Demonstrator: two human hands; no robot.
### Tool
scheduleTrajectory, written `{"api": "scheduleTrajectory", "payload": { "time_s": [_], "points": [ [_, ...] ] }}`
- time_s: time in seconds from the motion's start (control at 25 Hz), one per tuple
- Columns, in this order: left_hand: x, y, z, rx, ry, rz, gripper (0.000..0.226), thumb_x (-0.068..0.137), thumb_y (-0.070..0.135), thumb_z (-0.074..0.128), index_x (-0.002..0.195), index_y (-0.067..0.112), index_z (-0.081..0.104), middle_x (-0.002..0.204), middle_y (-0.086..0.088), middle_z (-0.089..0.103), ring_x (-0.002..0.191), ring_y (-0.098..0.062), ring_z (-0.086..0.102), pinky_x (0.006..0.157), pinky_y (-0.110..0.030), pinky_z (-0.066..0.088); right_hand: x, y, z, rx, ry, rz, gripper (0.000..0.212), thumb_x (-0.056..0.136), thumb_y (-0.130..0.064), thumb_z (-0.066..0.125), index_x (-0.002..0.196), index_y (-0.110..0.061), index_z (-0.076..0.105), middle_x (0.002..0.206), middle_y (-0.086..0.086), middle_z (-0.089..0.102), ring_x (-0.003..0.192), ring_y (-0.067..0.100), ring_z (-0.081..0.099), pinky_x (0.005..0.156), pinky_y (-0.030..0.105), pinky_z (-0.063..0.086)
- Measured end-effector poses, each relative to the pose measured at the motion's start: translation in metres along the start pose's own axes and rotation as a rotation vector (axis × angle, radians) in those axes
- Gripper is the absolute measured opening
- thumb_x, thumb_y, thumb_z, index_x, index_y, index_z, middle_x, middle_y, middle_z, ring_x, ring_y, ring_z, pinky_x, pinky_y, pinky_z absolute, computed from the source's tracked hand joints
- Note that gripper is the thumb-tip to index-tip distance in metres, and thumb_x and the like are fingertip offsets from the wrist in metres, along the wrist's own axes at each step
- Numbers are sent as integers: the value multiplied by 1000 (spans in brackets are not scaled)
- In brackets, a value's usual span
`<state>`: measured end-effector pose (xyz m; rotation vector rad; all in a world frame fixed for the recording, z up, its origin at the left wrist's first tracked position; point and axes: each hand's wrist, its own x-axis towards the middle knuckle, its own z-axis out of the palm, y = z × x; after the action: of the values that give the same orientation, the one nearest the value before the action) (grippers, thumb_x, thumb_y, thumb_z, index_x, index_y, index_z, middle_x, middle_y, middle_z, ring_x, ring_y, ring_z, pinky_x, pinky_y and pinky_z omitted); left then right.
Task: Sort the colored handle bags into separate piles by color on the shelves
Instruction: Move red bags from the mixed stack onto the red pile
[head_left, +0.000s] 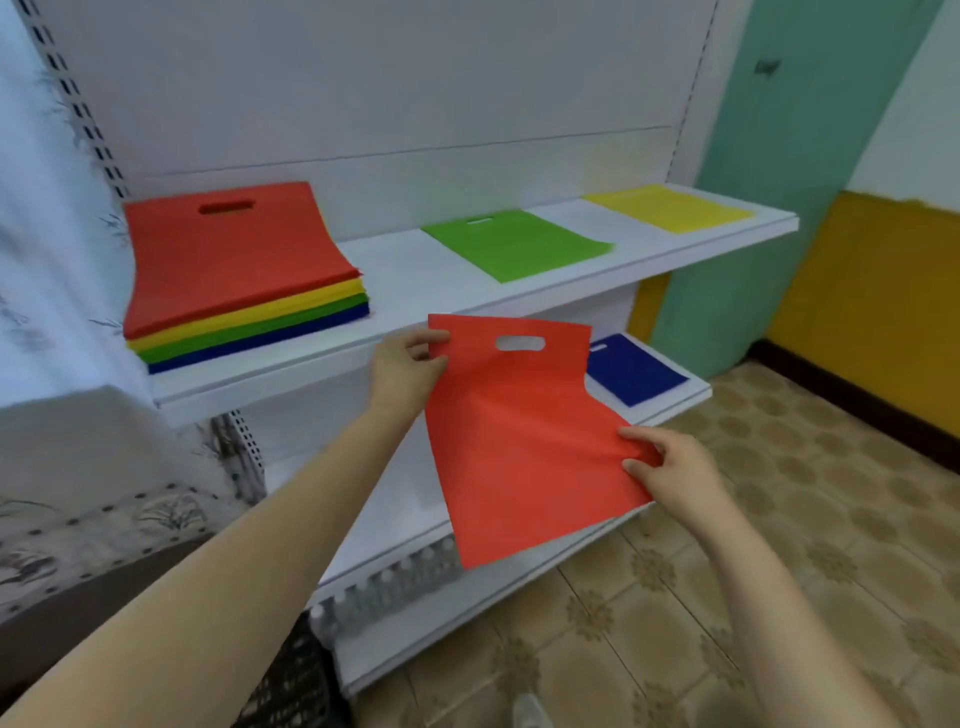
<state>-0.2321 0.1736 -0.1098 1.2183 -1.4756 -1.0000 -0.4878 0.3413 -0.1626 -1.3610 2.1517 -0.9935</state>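
Both forearms reach up from the bottom of the view, and between them hangs 1 red bag (524, 441), held in the air in front of the lower shelf (519, 587). At the bag's upper left corner the left hand (402, 371) pinches the edge beside the handle cutout, thumb on the near face and fingers curled behind; at the lower right edge the right hand (672, 467) pinches the fabric the same way, thumb on top. The bag's long axis runs from the cutout at the top, tilted down toward the person, so it lies stretched diagonally between the 2 hands rather than off to one side of them. What the coming move turns on is where the bare shelf space sits relative to this sheet: the lower shelf's open stretch is directly beneath and behind the bag, with the blue bag (631, 371) already laid at its far right end, just past the red bag's upper right corner. On the upper shelf (395, 270) the green bag (517, 244) and the yellow bag (667, 208) each lie alone, well apart, while the mixed stack (239, 270) of red, yellow, green and blue layers sits at the left end. I judge the red pile has no place yet, and the free patch left of the blue bag looks the nearest spot, a short lowering for both hands, the left one being closer to the shelf back.
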Motion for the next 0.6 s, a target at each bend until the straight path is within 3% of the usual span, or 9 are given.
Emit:
{"api": "scheduleTrajectory", "payload": {
  "time_s": [0.12, 0.24, 0.4, 0.52, 0.6],
  "points": [
    [5, -41, 24, 193, -78, 12, 35, 83, -3, 60, 111, 14, 72, 102, -3, 68, 88, -10, 60, 68, -6, 45, 13, 34, 4, -33, -29, 50, 41, 84, -12, 70, 120, -31, 65, 124, -5, 61, 109, 12, 55, 88, 24, 44],
    [28, -80, 44, 263, -98, -35, 30, 86, 1, 63, 111, 13, 73, 102, 0, 70, 89, -10, 62, 83, -16, 49, 42, 68, 14, -20, -58, 110, 40, 81, -10, 71, 115, -31, 67, 121, -5, 62, 105, 10, 55, 86, 25, 44],
    [73, -118, 78, 111, -31, -196, 26, 87, -5, 61, 108, 5, 72, 104, -7, 69, 79, -4, 61, 69, -4, 46, 98, 109, 27, 97, -48, 184, 31, 88, -11, 64, 117, -22, 67, 107, -3, 64, 92, 10, 55, 78, 22, 41],
    [115, -154, 108, 111, 24, -317, 32, 82, -8, 64, 108, 9, 69, 105, -13, 69, 82, -14, 63, 74, -15, 50, 153, 140, 41, 165, -33, 278, 27, 91, -18, 64, 118, -19, 63, 82, -4, 57, 77, 11, 56, 70, 23, 42],
    [139, -179, 124, 89, 95, -403, 36, 81, -6, 67, 110, 13, 61, 100, -16, 67, 74, -16, 62, 64, -20, 51, 187, 157, 55, 169, -65, 312, 21, 88, -25, 67, 106, -14, 68, 78, -6, 59, 76, 12, 59, 70, 25, 44]
  ]
}}
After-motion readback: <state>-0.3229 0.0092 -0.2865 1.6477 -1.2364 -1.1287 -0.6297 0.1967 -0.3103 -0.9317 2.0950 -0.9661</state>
